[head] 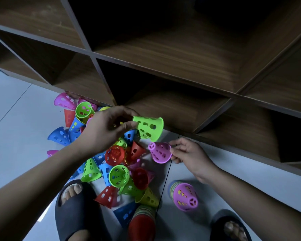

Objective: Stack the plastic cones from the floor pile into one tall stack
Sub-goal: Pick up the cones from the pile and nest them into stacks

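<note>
A pile of perforated plastic cones in green, blue, red, pink and yellow lies on the floor in front of me. My left hand pinches the narrow end of a green cone and holds it in the air above the pile. My right hand pinches the wide rim of a purple cone at the pile's right edge. A short stack topped by a pink cone stands on the floor at the lower right. Another stack with a red cone on top rises near the bottom centre.
A dark wooden shelf unit with open compartments stands directly behind the pile. My feet in dark slippers, left and right, flank the stacks. Pale floor tiles spread to the left.
</note>
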`<action>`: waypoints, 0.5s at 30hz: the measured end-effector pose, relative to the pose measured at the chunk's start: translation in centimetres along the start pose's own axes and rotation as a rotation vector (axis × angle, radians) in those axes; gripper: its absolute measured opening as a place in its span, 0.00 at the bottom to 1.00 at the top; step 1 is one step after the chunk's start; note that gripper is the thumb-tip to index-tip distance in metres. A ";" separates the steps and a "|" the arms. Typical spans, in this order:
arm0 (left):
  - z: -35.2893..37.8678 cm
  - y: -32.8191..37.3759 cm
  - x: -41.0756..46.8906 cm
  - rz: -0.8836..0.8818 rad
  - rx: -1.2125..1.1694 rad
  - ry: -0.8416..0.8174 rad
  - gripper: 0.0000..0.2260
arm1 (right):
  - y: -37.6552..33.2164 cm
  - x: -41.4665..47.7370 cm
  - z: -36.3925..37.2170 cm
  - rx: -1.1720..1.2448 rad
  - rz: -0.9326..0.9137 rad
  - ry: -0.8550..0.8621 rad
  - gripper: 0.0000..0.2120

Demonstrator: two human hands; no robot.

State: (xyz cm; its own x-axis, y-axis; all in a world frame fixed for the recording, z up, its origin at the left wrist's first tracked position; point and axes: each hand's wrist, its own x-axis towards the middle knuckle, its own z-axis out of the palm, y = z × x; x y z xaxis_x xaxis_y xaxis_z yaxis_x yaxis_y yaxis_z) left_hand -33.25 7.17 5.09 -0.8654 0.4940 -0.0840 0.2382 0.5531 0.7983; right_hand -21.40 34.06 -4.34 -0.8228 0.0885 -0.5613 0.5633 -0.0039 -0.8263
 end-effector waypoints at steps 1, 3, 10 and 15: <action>0.4 0.3 -0.1 0.047 0.055 -0.034 0.11 | 0.3 0.1 0.0 -0.002 0.021 0.010 0.07; 1.4 0.7 -0.2 0.150 0.157 -0.078 0.12 | 0.7 0.4 -0.1 -0.013 0.043 0.036 0.08; 3.5 -0.1 -0.1 0.325 0.329 -0.206 0.14 | 1.2 0.3 -0.8 -0.050 0.056 0.012 0.07; 5.2 -2.5 -0.4 0.272 0.319 -0.262 0.16 | 1.5 1.0 -1.2 -0.112 0.067 0.084 0.09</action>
State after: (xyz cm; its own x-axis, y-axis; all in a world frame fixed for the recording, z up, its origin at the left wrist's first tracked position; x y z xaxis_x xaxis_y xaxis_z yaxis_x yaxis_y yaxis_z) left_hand -31.19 9.12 0.04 -0.6230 0.7784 -0.0772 0.5991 0.5383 0.5928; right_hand -21.30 35.37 -6.07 -0.7768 0.1746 -0.6050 0.6252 0.0985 -0.7742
